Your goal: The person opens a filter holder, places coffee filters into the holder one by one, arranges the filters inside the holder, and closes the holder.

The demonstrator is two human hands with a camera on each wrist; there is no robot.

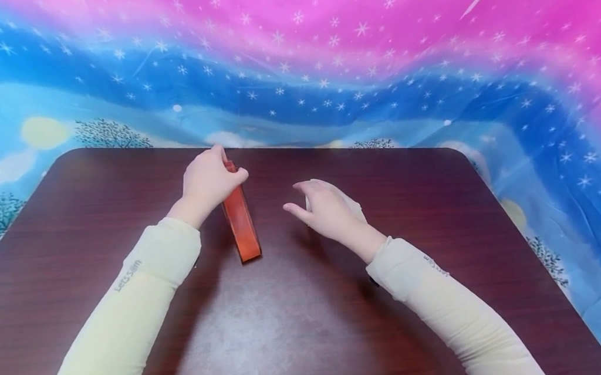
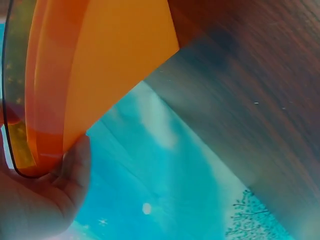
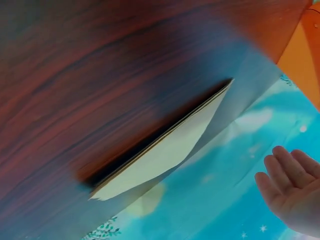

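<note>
My left hand grips the far end of a narrow orange case-like object, with the thumb over its near side. In the left wrist view the orange object has broad, smooth orange faces and a see-through yellowish side with a dark edge. To the right, my right hand is held over the table with nothing in it, thumb apart from the fingers. Beyond that hand is a thin cream flat piece, layered at its edge like stacked paper or card. The hand hides most of it in the head view.
Both hands are above a dark brown wood-grain table with rounded far corners. A blue and pink cloth with snowflakes and trees hangs behind and beside it. Bright glare lies on the table's near middle.
</note>
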